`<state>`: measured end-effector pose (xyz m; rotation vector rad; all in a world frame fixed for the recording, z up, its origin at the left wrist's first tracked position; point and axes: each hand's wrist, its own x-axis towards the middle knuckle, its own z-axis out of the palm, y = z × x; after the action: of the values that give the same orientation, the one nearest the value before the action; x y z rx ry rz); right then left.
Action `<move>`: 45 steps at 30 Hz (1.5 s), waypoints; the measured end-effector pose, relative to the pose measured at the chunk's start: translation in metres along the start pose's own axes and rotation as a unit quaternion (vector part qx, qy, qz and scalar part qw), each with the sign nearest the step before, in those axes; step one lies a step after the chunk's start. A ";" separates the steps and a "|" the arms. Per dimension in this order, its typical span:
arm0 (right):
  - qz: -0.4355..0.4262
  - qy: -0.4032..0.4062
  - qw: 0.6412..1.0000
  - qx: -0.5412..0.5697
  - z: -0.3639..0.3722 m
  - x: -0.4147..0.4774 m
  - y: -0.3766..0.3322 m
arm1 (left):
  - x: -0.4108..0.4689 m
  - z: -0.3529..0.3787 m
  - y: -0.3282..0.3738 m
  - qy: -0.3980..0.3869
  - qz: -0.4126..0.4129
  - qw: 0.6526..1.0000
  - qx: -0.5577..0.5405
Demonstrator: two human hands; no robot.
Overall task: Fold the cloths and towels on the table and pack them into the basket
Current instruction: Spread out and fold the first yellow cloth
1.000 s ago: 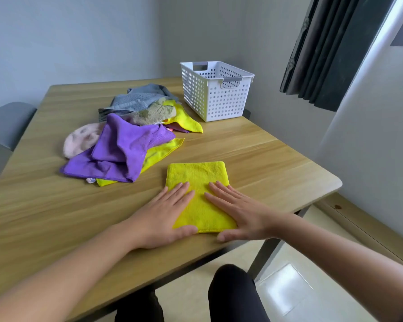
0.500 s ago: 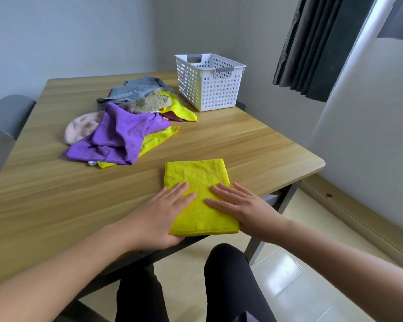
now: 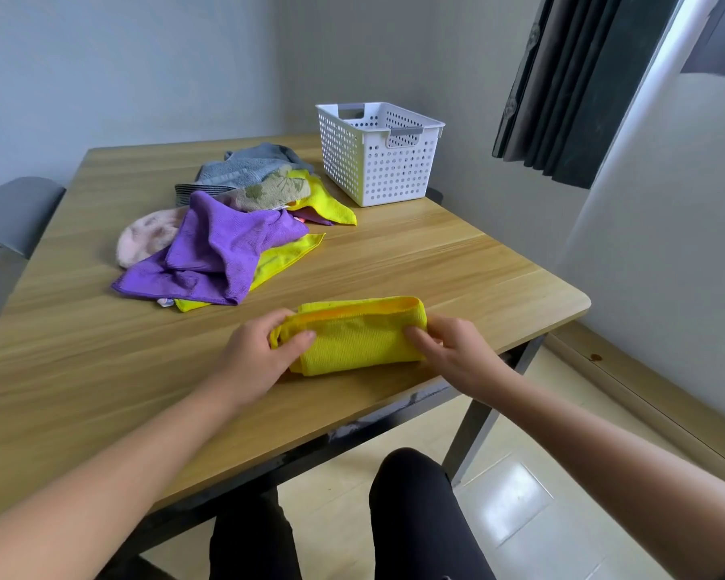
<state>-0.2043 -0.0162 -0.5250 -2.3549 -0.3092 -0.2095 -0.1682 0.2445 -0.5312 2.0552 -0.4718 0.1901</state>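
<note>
1. the wooden counter (image 3: 436,261) fills most of the view, with a grey chair (image 3: 13,211) at its far left edge.
2. a loose pile of unfolded cloths lies on the far middle of the counter: a purple cloth (image 3: 227,244) on top at the front, a pink cloth (image 3: 147,236) to its left, a grey towel (image 3: 248,165) behind.
3. the white perforated basket (image 3: 377,161) stands upright at the far right of the counter, just beside the pile.
4. the folded yellow cloth (image 3: 356,337) sits near the counter's front edge, doubled over into a thick band, well apart from the basket.
5. the left hand (image 3: 252,353) grips the cloth's left end, fingers (image 3: 300,339) curled round it.
6. the right hand (image 3: 457,353) pinches the cloth's right end, fingers (image 3: 419,339) clamped on the fold.
</note>
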 end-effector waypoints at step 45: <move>-0.069 0.028 0.945 -0.317 0.020 0.065 -0.003 | 0.056 0.021 -0.008 -0.255 0.088 0.846 0.459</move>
<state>-0.1415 0.0103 -0.5214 -2.9559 -0.4287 -0.5064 -0.1151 0.2153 -0.5299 3.0234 -1.0518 -0.0559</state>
